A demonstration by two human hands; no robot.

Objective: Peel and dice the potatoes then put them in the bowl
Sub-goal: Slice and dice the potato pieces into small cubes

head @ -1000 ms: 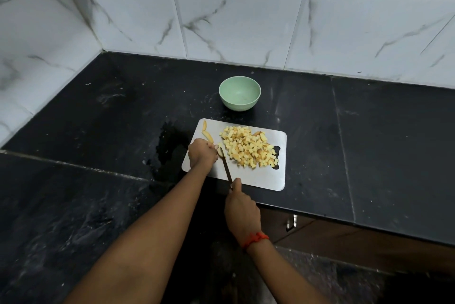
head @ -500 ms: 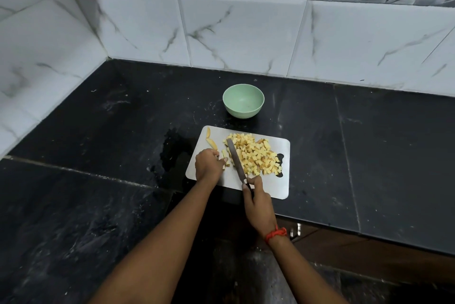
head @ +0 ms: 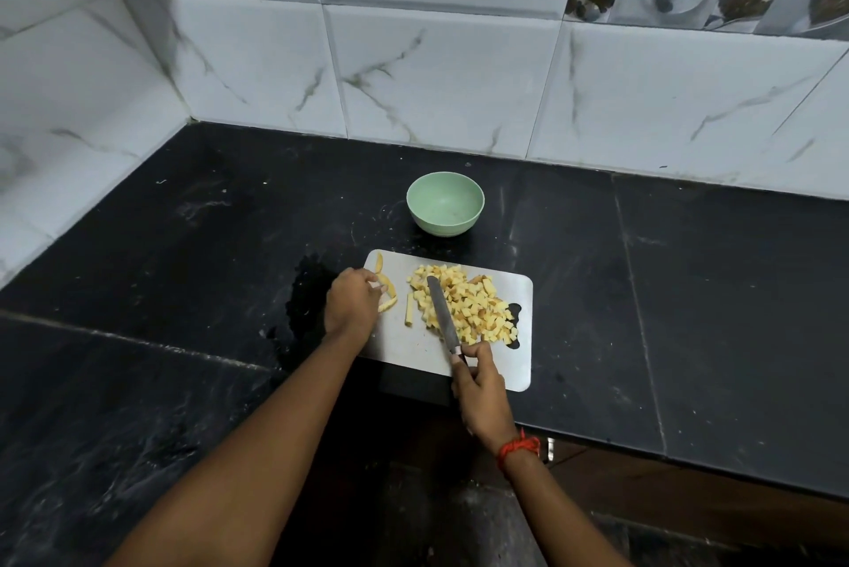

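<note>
Right hand (head: pixel 482 396) grasps knife (head: pixel 443 313), blade against diced potato (head: pixel 480 307); left hand (head: pixel 351 307) apparently pinches strips (head: pixel 391 292) at board's (head: pixel 409 353) left edge.

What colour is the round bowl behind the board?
The round bowl is pale green, head view.

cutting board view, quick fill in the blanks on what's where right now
1. The right hand grips a ____ whose blade rests against the diced potato.
2. The green bowl behind the cutting board is ____.
3. The left hand sits by the potato strips on the board's ____ side.
Missing: knife; empty; left.
</note>
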